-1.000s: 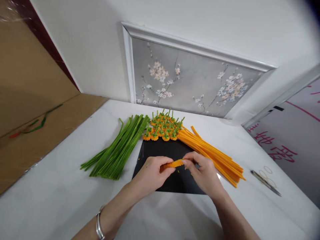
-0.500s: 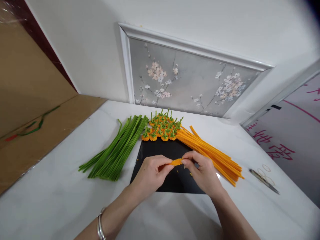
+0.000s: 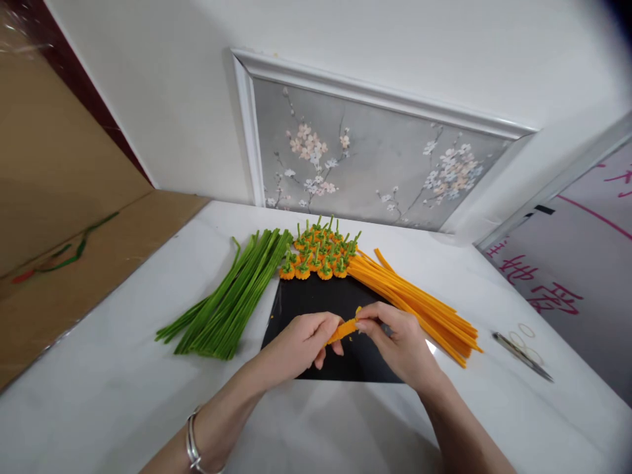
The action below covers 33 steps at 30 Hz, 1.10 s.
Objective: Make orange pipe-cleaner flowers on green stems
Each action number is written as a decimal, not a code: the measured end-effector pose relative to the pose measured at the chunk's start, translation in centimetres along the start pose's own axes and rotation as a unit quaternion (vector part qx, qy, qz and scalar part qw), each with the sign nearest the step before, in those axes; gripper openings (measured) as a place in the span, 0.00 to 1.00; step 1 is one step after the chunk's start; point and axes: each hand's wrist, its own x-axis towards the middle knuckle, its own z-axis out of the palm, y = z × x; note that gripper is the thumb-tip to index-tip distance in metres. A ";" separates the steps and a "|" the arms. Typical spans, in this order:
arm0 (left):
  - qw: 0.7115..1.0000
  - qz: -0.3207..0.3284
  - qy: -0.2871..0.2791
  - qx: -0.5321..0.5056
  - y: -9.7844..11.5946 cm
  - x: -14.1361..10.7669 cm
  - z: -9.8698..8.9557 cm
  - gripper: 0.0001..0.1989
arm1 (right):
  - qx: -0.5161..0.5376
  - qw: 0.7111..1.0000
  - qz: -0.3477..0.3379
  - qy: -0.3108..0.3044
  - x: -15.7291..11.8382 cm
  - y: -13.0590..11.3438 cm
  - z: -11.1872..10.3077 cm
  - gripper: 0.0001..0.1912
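Observation:
An orange fuzzy piece (image 3: 342,330) hangs tilted between my two hands, above a black mat (image 3: 306,304). My left hand (image 3: 306,339) is closed on its lower left end, thumb on top and fingertips showing beneath. The thumb and fingers of my right hand (image 3: 392,336) pinch its upper right end, where a small tip sticks up. Behind the mat stand several small orange pumpkin-like pieces (image 3: 320,250) with green stems. Green fuzzy sticks (image 3: 232,296) lie in a bundle to the left, and orange fuzzy sticks (image 3: 415,296) to the right.
Tweezers or slim scissors (image 3: 523,357) lie at the right beside thin rings (image 3: 526,331). Brown cardboard (image 3: 99,263) covers the left side. A framed floral panel (image 3: 375,151) is on the wall behind, and a board with pink writing (image 3: 582,263) stands at the right.
My left hand has turned and its lower fingers now show under the orange piece. The piece has gone from nearly level to tilted, its right end higher with a tip standing up.

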 end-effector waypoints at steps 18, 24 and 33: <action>0.965 0.099 0.069 0.234 0.3 -0.5 0.5 0.14 | 0.050 0.996 0.051 -0.049 -0.3 -0.3 1.4 0.02; 0.937 0.111 0.080 0.320 0.2 -0.3 0.8 0.09 | 0.154 0.977 0.112 -0.096 -0.6 -0.5 1.5 0.07; 0.977 0.126 0.108 0.136 0.5 -0.4 0.2 0.08 | 0.124 0.988 0.063 -0.071 0.1 0.3 0.1 0.16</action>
